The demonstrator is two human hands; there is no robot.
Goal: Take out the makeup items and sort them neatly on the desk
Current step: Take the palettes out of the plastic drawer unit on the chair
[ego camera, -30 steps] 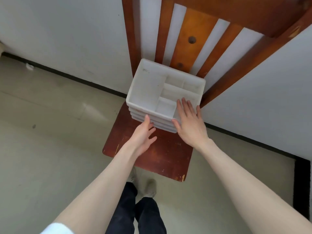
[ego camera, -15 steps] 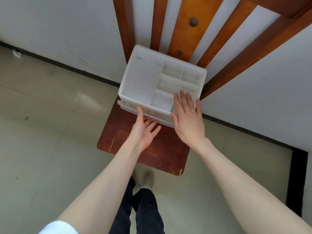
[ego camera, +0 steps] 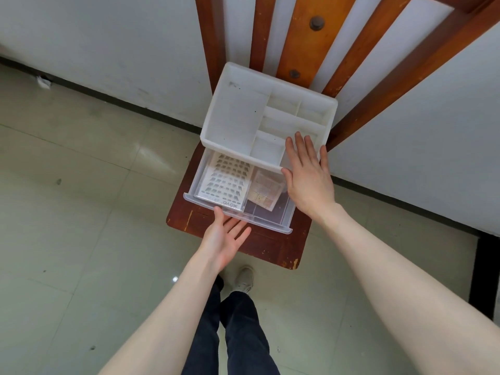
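Observation:
A white plastic organiser (ego camera: 235, 115) with empty top compartments stands on a wooden chair. Its clear drawer (ego camera: 273, 221) is pulled out toward me. Inside lie a flat card of false lashes (ego camera: 224, 182) on the left and a square eyeshadow palette (ego camera: 263, 189) to its right. My left hand (ego camera: 223, 239) is palm up under the drawer's front lip, fingers touching it. My right hand (ego camera: 307, 171) lies flat with straight fingers on the organiser's front right corner.
The red-brown chair seat (ego camera: 270, 244) carries the organiser, and its slatted back (ego camera: 300, 36) rises against a white wall. Pale floor tiles (ego camera: 81, 212) surround the chair. My legs and a shoe (ego camera: 243, 277) are below the seat's front edge.
The drawer has slid out toward me, drawn by my left hand, uncovering the lash card and the palette. My right hand has stayed on the organiser's top.

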